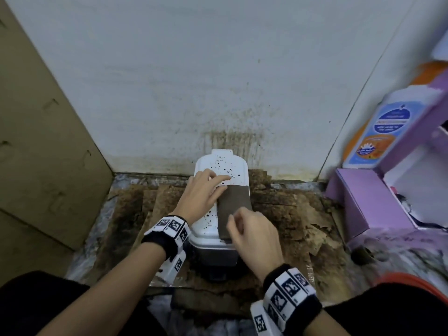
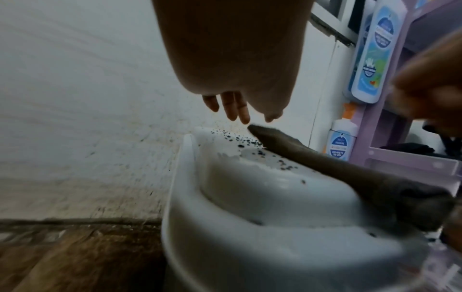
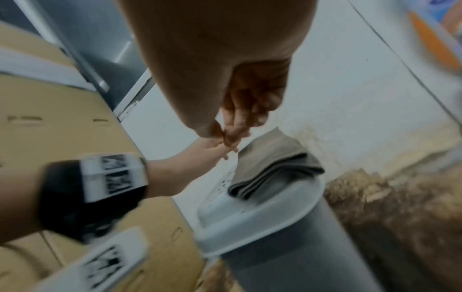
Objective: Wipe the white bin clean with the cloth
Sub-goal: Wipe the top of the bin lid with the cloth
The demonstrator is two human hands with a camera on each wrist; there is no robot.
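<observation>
The white bin [image 1: 219,170] stands on the dirty floor [image 1: 291,214] by the wall [image 1: 194,69], its lid dotted with dark specks, and the folded brown cloth [image 1: 234,204] lies on the right side of that lid. Wiping has not really begun, I think; next a hand must press the cloth flat and rub it across the specks. The left hand [image 1: 202,192] lies loose just left of the cloth, fingers [image 1: 224,178] straight, while the right hand [image 1: 252,235] hovers at its near end, fingers curled, and seems to hold nothing, though blur hides it.

The floor [image 1: 303,214] is covered with stained, torn cardboard sheets [image 1: 135,202]; the bin [image 1: 211,229] stands on them by the wall.
</observation>
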